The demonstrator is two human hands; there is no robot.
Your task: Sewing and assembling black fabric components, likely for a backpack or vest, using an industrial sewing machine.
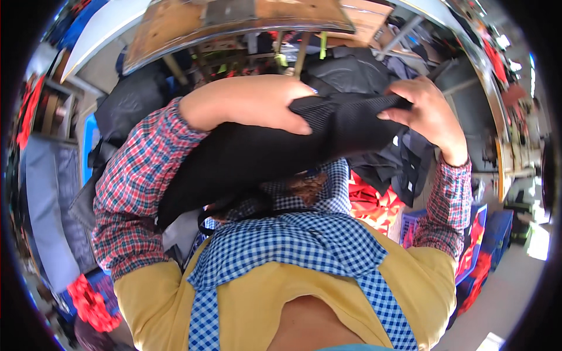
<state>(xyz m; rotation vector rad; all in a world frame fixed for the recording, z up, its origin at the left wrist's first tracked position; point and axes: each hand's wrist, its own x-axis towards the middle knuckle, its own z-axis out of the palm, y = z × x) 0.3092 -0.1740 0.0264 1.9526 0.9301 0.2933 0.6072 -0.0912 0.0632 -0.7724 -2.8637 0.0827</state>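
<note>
A black fabric piece (252, 153) with a ribbed textured part is stretched between my two hands in front of my apron. My left hand (287, 105) is closed on the ribbed part near its middle, the thumb lying on top and the other fingers hidden behind the cloth. At the right end, my right hand (415, 108) pinches the edge between thumb and fingers. The wide smooth part of the cloth hangs down to the left under my left forearm. A blue-and-white checked apron (287, 243) covers my front.
Ahead stands a worn wooden table (281, 17). Dark garments (351, 70) are piled below it. Red cloth (374, 202) lies under my right arm, beside a purple plastic basket (471, 245). Grey-blue padded panels (50, 205) stand at left, near more red cloth (93, 301).
</note>
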